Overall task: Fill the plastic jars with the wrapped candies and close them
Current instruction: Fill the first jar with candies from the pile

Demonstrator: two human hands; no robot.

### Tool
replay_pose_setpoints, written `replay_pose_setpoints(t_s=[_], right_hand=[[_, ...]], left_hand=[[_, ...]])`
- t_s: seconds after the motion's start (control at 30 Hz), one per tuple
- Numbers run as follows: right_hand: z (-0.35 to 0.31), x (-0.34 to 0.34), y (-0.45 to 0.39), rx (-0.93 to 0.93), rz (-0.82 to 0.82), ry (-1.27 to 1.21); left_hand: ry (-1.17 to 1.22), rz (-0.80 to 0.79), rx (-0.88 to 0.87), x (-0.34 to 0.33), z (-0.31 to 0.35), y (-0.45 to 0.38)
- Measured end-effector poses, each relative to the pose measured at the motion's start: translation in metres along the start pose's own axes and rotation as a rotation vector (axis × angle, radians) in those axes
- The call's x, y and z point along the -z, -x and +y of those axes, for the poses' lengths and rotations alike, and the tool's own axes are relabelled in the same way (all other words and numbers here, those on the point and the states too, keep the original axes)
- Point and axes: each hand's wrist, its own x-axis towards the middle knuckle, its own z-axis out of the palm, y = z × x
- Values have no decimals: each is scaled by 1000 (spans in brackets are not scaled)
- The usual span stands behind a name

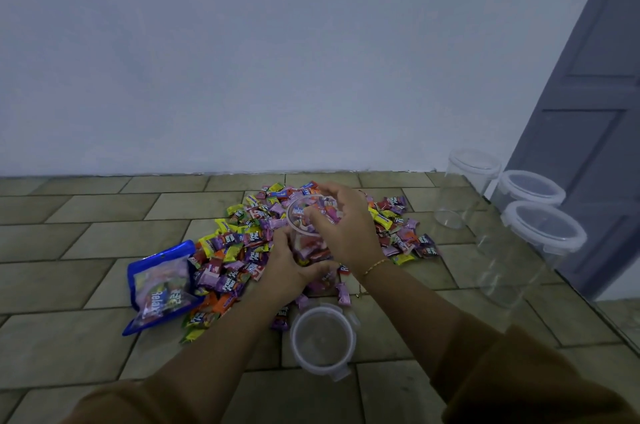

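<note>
A clear plastic jar [304, 243] stands in the middle of a heap of wrapped candies [239, 243] on the tiled floor, and it is filled with candies almost to its rim. My left hand [287, 268] grips the jar's lower wall. My right hand [343, 233] is over the jar's mouth with its fingers bent onto the candies at the top. The jar's loose lid [323, 342] lies upside down on the floor just in front of the heap.
A blue candy bag [161, 285] lies open at the heap's left. Three empty clear jars with lids stand at the right: one [464, 188] near the wall, two [526, 191] [533, 250] beside a grey door [595, 94]. A white wall rises behind.
</note>
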Motion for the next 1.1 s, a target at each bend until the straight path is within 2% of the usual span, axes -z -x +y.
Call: replay_pose_setpoints(t_s=[0.13,0.2,0.3,0.43,0.6,0.93,1.1], right_hand=[[18,11,12,47,251,18],[41,18,25,41,297,101],[77,28,49,-30,173,272],[100,33,65,-155,-199,561],[104,27,64,-243,-426,662],[112,11,43,-211,-447,683],[112,8,49,-112,-277,702]], left_hand=[[-11,2,10,0,2,0],[-10,2,20,-1,2,0],[-6,5,28,-1,3,1],[-8,5,19,-2,3,1],[-8,6,17,-2,1,0],[-2,10,2,-4,0,-1],[-6,5,-5,-3,-2,-1]])
